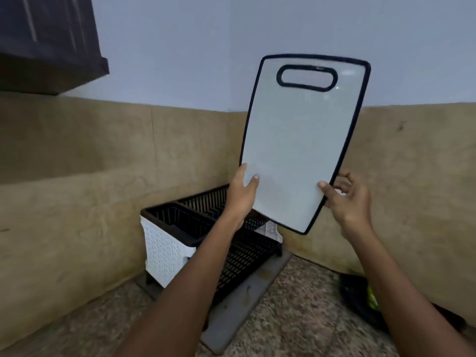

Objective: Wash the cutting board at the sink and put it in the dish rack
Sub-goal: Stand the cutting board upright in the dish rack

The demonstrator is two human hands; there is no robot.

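A home kitchen is showing here: a dish rack (206,228) is sitting on a speckled stone tabletop (296,318), tan wall tiles (77,155) are running beneath a dark cabinet (46,39).

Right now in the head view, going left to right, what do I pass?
Dark upper cabinet → dish rack → left hand → cutting board → right hand → dark object with green on the counter.

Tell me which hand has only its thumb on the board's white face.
The right hand: only its thumb tip lies on the cutting board's white face. The left hand wraps the opposite edge, thumb and a fingertip showing.
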